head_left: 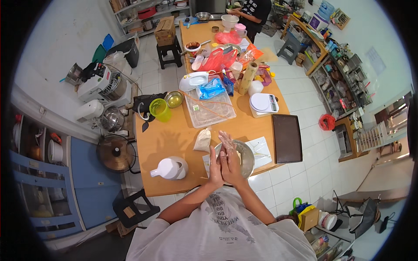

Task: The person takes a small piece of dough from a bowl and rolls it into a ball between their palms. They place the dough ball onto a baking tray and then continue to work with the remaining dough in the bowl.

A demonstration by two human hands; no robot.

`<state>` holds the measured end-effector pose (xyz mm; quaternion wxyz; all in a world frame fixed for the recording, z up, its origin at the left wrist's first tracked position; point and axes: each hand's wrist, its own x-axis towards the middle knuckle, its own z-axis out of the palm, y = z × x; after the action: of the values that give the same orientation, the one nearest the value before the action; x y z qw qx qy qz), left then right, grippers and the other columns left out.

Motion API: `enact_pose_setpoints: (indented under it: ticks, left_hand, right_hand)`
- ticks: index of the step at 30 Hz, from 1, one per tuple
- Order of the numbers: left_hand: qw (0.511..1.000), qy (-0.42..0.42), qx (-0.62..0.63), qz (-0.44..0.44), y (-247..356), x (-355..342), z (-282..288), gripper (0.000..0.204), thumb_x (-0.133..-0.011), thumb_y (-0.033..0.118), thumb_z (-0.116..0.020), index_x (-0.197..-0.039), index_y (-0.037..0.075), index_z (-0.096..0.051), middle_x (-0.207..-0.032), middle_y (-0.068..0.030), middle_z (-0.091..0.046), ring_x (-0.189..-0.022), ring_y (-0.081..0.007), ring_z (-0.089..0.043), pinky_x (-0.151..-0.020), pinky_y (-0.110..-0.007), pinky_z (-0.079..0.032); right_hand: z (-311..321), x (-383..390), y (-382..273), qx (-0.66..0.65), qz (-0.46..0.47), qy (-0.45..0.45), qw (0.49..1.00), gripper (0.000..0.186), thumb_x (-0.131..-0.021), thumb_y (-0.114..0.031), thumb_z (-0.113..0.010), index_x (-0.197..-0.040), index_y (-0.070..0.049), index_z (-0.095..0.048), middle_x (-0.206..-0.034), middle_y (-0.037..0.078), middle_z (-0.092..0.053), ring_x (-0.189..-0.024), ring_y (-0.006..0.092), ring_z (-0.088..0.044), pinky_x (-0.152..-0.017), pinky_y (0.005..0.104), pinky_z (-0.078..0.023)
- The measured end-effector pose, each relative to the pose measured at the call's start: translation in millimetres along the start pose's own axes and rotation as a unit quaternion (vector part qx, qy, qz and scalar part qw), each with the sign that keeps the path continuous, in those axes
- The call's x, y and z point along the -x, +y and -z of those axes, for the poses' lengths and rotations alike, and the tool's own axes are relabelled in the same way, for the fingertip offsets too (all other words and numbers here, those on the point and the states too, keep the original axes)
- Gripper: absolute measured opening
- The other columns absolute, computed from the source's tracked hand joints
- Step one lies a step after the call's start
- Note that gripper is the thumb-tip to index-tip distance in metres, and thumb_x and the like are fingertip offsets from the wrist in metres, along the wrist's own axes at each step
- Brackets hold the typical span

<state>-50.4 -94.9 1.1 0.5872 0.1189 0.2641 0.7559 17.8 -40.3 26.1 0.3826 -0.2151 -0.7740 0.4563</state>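
Note:
My left hand [215, 168] and my right hand [231, 162] are laid palm against palm at the near edge of the wooden table. Their fingers are stretched out and smeared with white flour or dough. Anything between the palms is hidden. Beneath them, partly covered, is a metal mixing bowl [247, 162] with something pale inside. A white patterned sheet [262, 152] lies under the bowl. Just beyond my left hand stands a small clear bag of whitish powder [202, 140]. Further left is a white jug [172, 168] with a handle.
A dark baking tray [287, 138] overhangs the table's right edge. Beyond the bowl are a kitchen scale [264, 103], a lidded plastic box [210, 108], a hand mixer [193, 81], a yellow-green jug [160, 110] and a steel bowl [174, 99]. Another person [252, 15] stands at the far end.

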Motion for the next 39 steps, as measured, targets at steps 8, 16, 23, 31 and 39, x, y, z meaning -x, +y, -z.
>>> enact_pose_setpoints:
  ticks: [8,16,23,31,39]
  left_hand:
    - [0.999,-0.021,0.035,-0.008,14,3,1,0.096,-0.1,0.081,-0.023,-0.17,0.016,-0.015,-0.176,-0.0054,-0.02,-0.161,-0.0267,-0.02,-0.13,-0.043,-0.012]
    - [0.995,0.04,-0.006,-0.094,20,-16,32,0.098,-0.099,0.083,-0.023,-0.169,0.014,-0.02,-0.174,-0.0073,-0.026,-0.16,-0.0301,-0.024,-0.13,-0.05,-0.012]
    - [0.997,0.049,0.059,-0.018,56,-4,19,0.103,-0.095,0.088,-0.028,-0.169,0.016,-0.021,-0.174,-0.0065,-0.026,-0.159,-0.0296,-0.025,-0.127,-0.059,-0.015]
    - [0.995,-0.006,0.043,-0.085,62,0,24,0.101,-0.095,0.088,-0.024,-0.17,0.021,-0.017,-0.176,-0.0077,-0.02,-0.162,-0.0297,-0.015,-0.128,-0.061,-0.011]
    - [0.993,-0.017,0.102,-0.06,57,0,13,0.099,-0.095,0.087,-0.025,-0.17,0.022,-0.018,-0.176,-0.0079,-0.019,-0.162,-0.0293,-0.017,-0.127,-0.06,-0.013]
  right_hand:
    - [-17,12,2,-0.006,-0.04,-0.055,0.998,0.053,-0.108,-0.015,-0.042,-0.159,0.001,-0.039,-0.169,0.022,-0.033,-0.159,0.0408,-0.023,-0.129,0.0497,-0.012]
    - [-37,-9,-20,-0.02,0.063,-0.077,0.995,0.05,-0.107,-0.009,-0.042,-0.156,0.0,-0.043,-0.162,0.022,-0.044,-0.156,0.0402,-0.032,-0.128,0.0535,-0.016]
    - [-43,-14,-21,0.06,0.132,-0.117,0.983,0.051,-0.1,-0.004,-0.05,-0.15,0.003,-0.049,-0.158,0.026,-0.046,-0.15,0.045,-0.038,-0.124,0.0512,-0.029]
    - [-45,-14,-20,0.008,0.031,-0.124,0.992,0.052,-0.104,-0.008,-0.048,-0.155,-0.001,-0.046,-0.163,0.024,-0.04,-0.156,0.0437,-0.03,-0.129,0.0527,-0.015]
    - [-33,-22,-20,0.091,0.105,-0.134,0.981,0.057,-0.1,-0.01,-0.051,-0.155,0.003,-0.043,-0.161,0.025,-0.042,-0.153,0.0436,-0.034,-0.127,0.0562,-0.02]
